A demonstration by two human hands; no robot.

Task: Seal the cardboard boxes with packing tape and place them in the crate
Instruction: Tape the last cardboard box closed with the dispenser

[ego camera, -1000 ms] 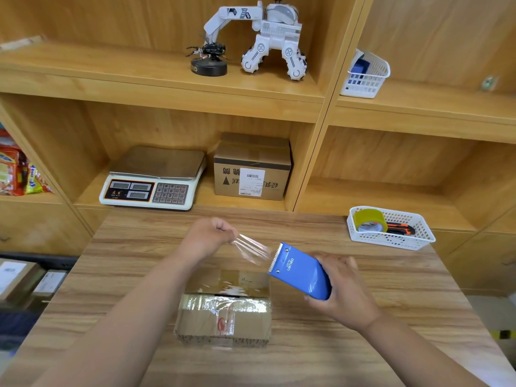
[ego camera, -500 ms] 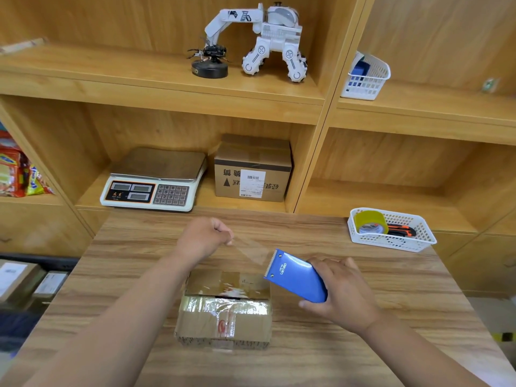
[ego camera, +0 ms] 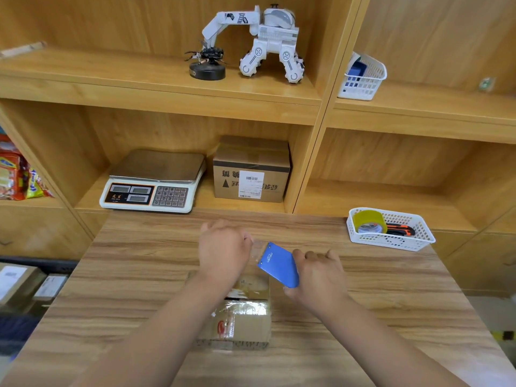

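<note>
A small cardboard box (ego camera: 245, 322) lies on the wooden table (ego camera: 134, 275), with clear tape shining over its top and front. My left hand (ego camera: 223, 250) hovers above the box's far edge and pinches the free end of a clear tape strip (ego camera: 255, 250). My right hand (ego camera: 318, 275) grips the blue tape dispenser (ego camera: 279, 263) just right of it, toothed edge toward the left hand. Only a short stretch of tape shows between them. My left forearm hides the box's left part.
A white basket (ego camera: 413, 244) with a yellow-green tape roll (ego camera: 368, 222) and an orange-black knife stands at the table's back right. On the shelf behind sit a scale (ego camera: 153, 182) and a labelled carton (ego camera: 251, 171). More boxes (ego camera: 19, 283) lie low on the left.
Both hands have come closer together and moved toward the box's far edge. The tape strip between them is shorter. The dispenser has tilted more upright.
</note>
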